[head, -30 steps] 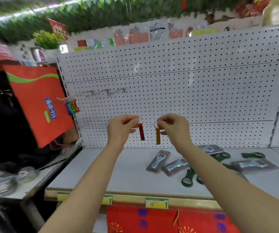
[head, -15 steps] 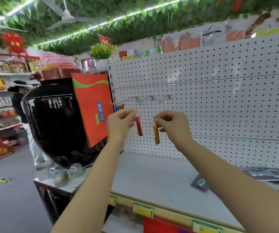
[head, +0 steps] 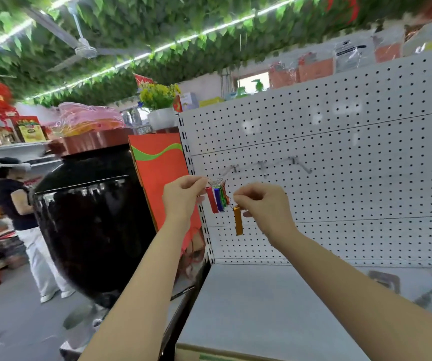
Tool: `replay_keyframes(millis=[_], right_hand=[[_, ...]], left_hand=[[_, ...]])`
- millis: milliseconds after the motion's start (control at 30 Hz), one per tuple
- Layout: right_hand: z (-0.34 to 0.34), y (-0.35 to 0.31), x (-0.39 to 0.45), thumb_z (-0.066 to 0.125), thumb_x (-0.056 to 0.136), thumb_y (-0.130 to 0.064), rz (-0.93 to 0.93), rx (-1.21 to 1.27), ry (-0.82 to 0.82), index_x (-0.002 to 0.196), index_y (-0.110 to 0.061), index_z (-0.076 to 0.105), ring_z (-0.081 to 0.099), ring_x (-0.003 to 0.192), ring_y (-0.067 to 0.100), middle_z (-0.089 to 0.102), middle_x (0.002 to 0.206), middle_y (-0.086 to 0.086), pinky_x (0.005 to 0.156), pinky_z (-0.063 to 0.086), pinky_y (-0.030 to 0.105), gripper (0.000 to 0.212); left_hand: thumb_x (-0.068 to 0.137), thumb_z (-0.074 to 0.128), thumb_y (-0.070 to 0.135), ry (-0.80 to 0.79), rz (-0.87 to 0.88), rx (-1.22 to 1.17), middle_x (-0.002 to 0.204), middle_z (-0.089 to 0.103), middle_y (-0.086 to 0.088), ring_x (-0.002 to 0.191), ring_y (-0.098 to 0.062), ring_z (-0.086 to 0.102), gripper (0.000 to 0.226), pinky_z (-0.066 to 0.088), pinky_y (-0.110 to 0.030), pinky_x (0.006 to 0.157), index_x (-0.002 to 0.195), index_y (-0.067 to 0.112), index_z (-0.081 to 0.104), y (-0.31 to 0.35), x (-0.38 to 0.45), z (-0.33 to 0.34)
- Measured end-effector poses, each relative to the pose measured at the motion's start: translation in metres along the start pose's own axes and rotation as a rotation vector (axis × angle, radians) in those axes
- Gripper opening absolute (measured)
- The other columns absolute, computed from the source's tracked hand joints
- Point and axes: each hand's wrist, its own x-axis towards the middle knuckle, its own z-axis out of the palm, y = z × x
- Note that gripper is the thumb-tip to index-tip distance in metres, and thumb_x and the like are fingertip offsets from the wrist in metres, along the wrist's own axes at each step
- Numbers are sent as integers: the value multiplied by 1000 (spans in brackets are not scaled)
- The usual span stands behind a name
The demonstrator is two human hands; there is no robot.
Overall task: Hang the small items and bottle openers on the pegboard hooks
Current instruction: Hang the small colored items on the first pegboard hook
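Left hand (head: 182,195): raised at the left edge of the pegboard (head: 339,183); fingers are pinched shut on the ring of a red opener (head: 211,203), which hangs straight down from them.
Right hand (head: 264,204): raised just right of the left hand, apart from it; fingers are closed on the ring of an orange opener (head: 238,220), which dangles below the knuckles.
Hung items: a bunch of coloured openers (head: 221,198), blue and green among them, is seen on rings at the leftmost hook, directly behind the red opener. Whether the red opener's ring is already over that hook cannot be told.
Free hooks: three bare metal hooks (head: 300,165) are noted in a row on the pegboard, above and to the right of both hands.
Shelf (head: 261,303): grey, below the pegboard; blurred packaged items (head: 384,281) lie at its right end, well apart from the hands.
Surroundings: a large black jar (head: 90,225) with a red sign (head: 161,175) stands left of the pegboard; a person (head: 25,220) stands in the aisle beyond it.
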Motion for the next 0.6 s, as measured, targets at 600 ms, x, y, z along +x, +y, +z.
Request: replay_keyframes(millis=[600], right_hand=[[42,-13,28,74,80,-10,-6,44,34,76,-14,74,71,70,17,73,74,6,58,53,20,5]], left_hand=[[85,74,7,-175,-79,-47,76,76,-3,68,-10,72,5,59,-23,64,86,9,77,-27,34,9]])
